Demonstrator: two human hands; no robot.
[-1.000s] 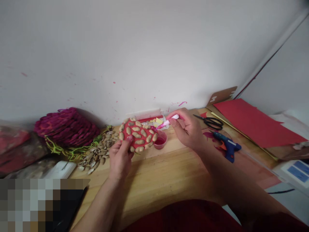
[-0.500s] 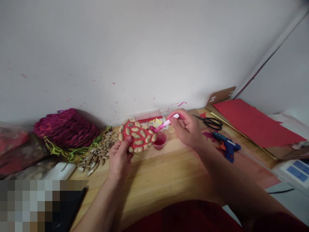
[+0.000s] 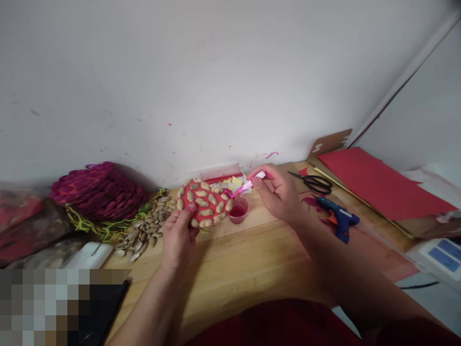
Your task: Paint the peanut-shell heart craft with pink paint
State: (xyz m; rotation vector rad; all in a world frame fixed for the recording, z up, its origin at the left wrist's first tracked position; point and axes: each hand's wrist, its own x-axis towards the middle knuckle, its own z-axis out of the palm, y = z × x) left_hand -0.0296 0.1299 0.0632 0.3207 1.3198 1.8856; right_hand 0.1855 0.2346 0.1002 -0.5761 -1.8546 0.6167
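Over the wooden surface [image 3: 234,264], the left hand [image 3: 176,235] is holding a shell-studded red piece [image 3: 198,216] by its near-left edge, its fingers grasping the rim, probably so that the studded face is lying open. Opposite, the right hand's fingers are pinching a white-handled applicator [image 3: 248,185] and bringing its pink tip to the piece's far-right edge, where one shell is showing magenta. Beside that edge, a small cup [image 3: 238,218] of dark pink liquid is standing, likely to keep colour within easy reach and to catch drips.

One piece, one applicator and one cup are showing; roughly twenty shells are covering the piece, some blurring together. One pair of scissors [image 3: 317,182] and one glue gun [image 3: 340,218] are lying at right. Loose shells [image 3: 147,230] are heaping at left, too many to count, beside one magenta stack [image 3: 101,192].
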